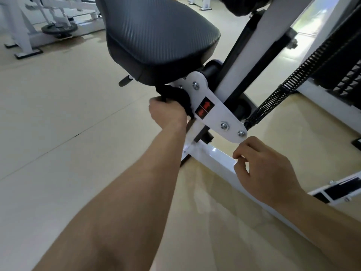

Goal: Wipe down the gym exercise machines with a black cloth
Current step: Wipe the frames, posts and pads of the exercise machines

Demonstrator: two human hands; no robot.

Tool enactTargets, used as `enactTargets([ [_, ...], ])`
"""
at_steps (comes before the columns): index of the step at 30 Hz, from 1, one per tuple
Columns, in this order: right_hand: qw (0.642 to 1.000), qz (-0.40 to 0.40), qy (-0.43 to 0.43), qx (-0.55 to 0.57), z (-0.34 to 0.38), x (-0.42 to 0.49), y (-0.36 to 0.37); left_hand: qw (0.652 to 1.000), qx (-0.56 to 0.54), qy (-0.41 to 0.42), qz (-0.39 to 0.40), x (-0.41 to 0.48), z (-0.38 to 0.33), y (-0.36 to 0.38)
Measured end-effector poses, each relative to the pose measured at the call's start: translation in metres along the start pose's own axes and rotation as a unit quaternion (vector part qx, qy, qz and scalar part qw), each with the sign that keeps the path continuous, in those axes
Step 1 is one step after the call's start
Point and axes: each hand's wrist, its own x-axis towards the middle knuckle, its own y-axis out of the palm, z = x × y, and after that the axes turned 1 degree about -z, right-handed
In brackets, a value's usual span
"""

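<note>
Pale floor (58, 133) all round. One machine (240, 61) fills the middle and right: white frame, weight stack (343, 61) at the far right, and a coil spring (283, 90) running down to the seat mount. A second white machine (19, 26) stands far left, well apart.

The black seat (156, 32) is up high in the centre. Under it is a white plate (207, 106) with bolts and a red arrow sticker. A low rail (214, 155) runs near-right from the mount.

The cloth (175, 96) is bunched just below the seat's near edge, pressed against the left side of the plate.

Progress, as a judgement: mid-wipe on this machine, working the seat mount. Nothing shows which surfaces are already done, since no streaks or damp patches can be read. The rail, spring side and stack look likely still to do, and the far machine too.

Left grip (168, 110): fingers curled tight round the cloth, holding it to the metal.

Right grip (267, 173): near right, over the rail and just below the plate's tip. Fingers loosely curled, holding nothing that can be seen. Whether it touches the rail, cannot tell.
</note>
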Motion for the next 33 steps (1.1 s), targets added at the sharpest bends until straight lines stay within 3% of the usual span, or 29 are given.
enactTargets([
  [9,1.000,0.002,0.012,-0.002,-0.002,0.008,-0.013,0.987,0.085,0.100,0.088,-0.041,0.012,-0.007],
  [15,1.000,-0.004,-0.006,0.001,0.013,0.014,-0.017,0.993,-0.033,0.096,0.060,-0.060,-0.035,0.005],
  [21,0.999,-0.007,-0.030,-0.006,0.012,0.009,-0.012,0.954,0.038,0.269,0.127,-0.085,0.010,-0.009],
  [25,1.000,-0.003,-0.023,0.004,0.011,0.002,-0.005,0.966,0.027,0.213,0.141,-0.085,0.013,-0.012],
  [28,0.999,-0.007,-0.037,0.014,0.011,0.001,-0.002,0.962,-0.020,0.258,0.090,-0.072,-0.015,-0.007],
  [33,1.000,0.006,0.009,0.011,0.004,-0.003,0.004,0.954,0.029,0.271,0.125,-0.072,0.008,-0.008],
])
